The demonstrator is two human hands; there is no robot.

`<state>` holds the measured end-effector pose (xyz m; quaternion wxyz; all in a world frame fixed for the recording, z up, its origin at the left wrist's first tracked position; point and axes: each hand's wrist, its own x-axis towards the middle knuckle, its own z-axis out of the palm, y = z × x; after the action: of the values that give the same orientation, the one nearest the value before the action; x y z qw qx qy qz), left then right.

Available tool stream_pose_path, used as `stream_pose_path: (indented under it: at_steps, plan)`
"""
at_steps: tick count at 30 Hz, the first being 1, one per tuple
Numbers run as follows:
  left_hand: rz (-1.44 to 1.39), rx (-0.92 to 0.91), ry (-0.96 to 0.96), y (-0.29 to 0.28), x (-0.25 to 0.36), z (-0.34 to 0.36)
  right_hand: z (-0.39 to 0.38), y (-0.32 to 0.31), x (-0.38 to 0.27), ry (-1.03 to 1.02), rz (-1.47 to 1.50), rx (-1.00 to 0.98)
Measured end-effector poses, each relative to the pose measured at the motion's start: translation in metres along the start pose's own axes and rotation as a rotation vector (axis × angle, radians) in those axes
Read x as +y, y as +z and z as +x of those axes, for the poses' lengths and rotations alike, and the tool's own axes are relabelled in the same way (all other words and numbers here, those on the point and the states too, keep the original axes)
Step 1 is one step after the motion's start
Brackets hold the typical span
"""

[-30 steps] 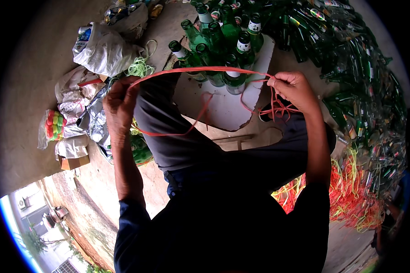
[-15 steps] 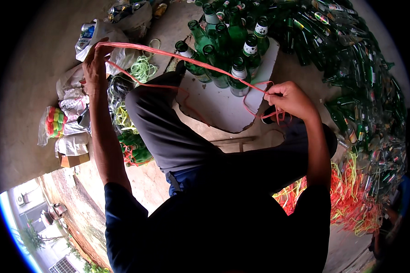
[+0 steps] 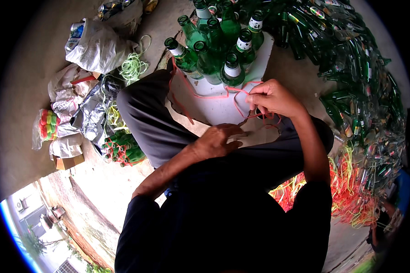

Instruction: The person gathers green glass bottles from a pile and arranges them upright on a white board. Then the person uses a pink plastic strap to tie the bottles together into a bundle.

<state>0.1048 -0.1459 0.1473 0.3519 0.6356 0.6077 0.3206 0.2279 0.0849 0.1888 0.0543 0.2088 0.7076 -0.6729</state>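
Observation:
My right hand (image 3: 278, 99) is pinched on a thin pinkish-red plastic string (image 3: 206, 96), which trails in loops below its fingers and leftward along the front of the bottles. Over my lap, my left hand (image 3: 217, 141) points toward the right one, fingers and thumb apart and slightly blurred; no string shows clearly between them. Several green glass bottles (image 3: 208, 66) stand upright in a cluster on a white board (image 3: 193, 105) beyond my hands. Some have white neck labels.
A large heap of green bottles (image 3: 351, 68) curves along the right, with red and yellow strings (image 3: 346, 195) below it. At left lie plastic bags (image 3: 95, 50), pale green string (image 3: 133, 67) and a netted bundle of green bottles (image 3: 123, 149). My crossed legs (image 3: 146, 118) border the board.
My left hand has let go of the stretched string and come down from the upper left to my lap. The string now hangs slack. My right hand stays close to where it was, still pinching it.

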Motion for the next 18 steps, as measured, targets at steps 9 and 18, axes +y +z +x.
stream_pose_path:
  at_steps: [9,18]
  plan:
    - [-0.585,0.068,-0.371,0.057,-0.056,0.076,0.006,0.012,0.009,0.030,0.069,-0.190]
    - [-0.984,0.152,-0.439,0.030,-0.034,0.070,0.011,-0.005,0.028,-0.190,-0.009,0.158]
